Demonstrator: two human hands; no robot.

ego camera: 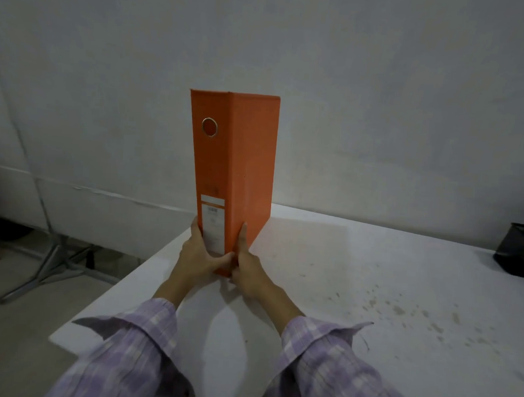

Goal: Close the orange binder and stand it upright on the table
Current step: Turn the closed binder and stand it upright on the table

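Note:
The orange binder is closed and stands upright on the white table, near its left edge. Its spine faces me, with a metal-ringed finger hole near the top and a white label low down. My left hand clasps the bottom of the spine from the left, fingers along the left cover. My right hand clasps it from the right, thumb up along the right cover. Both hands touch the binder at its base.
A dark mesh container sits at the table's far right edge. A grey wall rises just behind the table. To the left, below the table, a metal stand's legs spread on the floor. Brown specks mark the tabletop on the right.

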